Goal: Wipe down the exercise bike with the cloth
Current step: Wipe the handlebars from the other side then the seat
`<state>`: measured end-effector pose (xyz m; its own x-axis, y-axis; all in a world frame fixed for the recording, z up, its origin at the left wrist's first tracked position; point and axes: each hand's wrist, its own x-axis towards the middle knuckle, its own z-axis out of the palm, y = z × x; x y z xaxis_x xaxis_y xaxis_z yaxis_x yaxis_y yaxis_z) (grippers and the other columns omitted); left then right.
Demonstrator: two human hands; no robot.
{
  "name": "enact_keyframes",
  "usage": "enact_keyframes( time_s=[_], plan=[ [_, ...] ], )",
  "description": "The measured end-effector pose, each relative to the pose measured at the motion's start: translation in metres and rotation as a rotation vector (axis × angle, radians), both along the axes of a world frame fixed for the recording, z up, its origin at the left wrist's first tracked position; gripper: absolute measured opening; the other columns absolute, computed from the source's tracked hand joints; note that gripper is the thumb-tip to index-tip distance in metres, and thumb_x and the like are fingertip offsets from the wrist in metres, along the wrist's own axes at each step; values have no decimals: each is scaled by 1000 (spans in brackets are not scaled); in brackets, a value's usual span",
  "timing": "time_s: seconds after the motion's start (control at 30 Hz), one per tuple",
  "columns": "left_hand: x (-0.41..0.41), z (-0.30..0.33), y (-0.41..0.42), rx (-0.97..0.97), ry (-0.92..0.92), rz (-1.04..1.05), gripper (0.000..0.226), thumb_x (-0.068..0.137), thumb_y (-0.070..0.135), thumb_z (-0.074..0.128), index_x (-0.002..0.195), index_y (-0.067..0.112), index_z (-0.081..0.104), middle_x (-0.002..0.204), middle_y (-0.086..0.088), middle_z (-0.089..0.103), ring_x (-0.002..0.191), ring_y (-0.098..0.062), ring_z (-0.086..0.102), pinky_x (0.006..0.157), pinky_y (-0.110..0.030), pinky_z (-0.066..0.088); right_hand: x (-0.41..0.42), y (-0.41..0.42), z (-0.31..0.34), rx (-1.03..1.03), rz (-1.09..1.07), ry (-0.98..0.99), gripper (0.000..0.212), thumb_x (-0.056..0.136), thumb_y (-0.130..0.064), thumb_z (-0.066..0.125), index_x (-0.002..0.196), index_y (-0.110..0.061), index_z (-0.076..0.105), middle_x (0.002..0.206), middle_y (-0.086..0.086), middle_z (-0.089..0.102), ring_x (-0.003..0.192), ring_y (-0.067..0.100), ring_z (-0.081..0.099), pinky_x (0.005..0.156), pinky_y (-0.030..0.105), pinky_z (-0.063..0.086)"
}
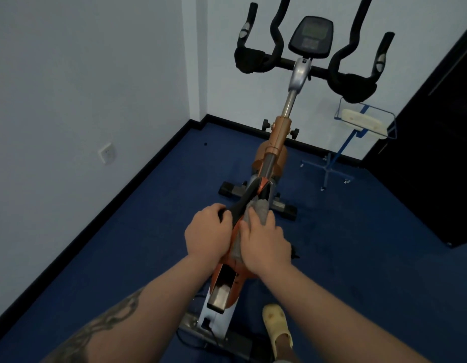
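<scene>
Nearest: yellow clog (278, 326) on blue carpet (371, 258), just right of the bike's rear base.
Exercise bike (277, 142) running from bottom centre toward far corner; orange frame, dark empty seat-post tube (221, 292) open at the near end.
Left hand (207, 231): grip curled around a black part (242, 203) on the frame's left side.
Right hand (263, 244): grip closed on grey cloth (258, 208), pressed against the frame's top and right side; cloth bunched, protruding ahead of the fingers.
Hands just beside each other, either side of the frame.
Further: front stabiliser bar (286, 206) across the floor.
Beyond: black handlebars (253, 60) and console (311, 36), near white wall.
Right of bike: blue wire stand (339, 150) holding a cream object; identity unclear.
Left wall: socket (107, 153).
</scene>
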<state>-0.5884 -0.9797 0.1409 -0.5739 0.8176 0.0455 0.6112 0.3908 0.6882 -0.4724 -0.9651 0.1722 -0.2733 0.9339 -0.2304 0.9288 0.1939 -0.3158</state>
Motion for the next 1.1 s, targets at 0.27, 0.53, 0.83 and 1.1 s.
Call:
enact_keyframes(
  time_s=[0.27,0.53,0.83,1.1],
  plan=[
    [0,0,-1,-1,14,-7,28,95,38,42,109,30,64,95,13,65,81,-6,57,63,-30,47,12,-31,-14,50,-19,99,52,100,-53,16,150,-45,4,159,1,2,139,30,18,99,45,42],
    [1,1,-1,-10,12,-1,30,95,39,42,113,30,64,106,11,66,92,-9,58,71,-31,46,0,11,-2,-9,-161,163,62,101,-49,23,154,-31,-5,146,8,39,112,31,54,79,37,43],
    [3,6,-2,-35,28,-7,31,96,38,41,117,28,63,106,8,65,94,-11,58,72,-34,49,7,-4,-8,9,-179,140,62,101,-51,21,150,-12,18,143,11,42,120,29,50,94,38,41],
    [6,7,-1,-90,74,21,28,95,38,40,114,32,60,101,12,63,91,-9,56,67,-31,45,-9,57,-15,-115,-240,145,51,102,-48,21,126,-6,38,123,15,58,106,36,57,69,34,34]
  ],
)
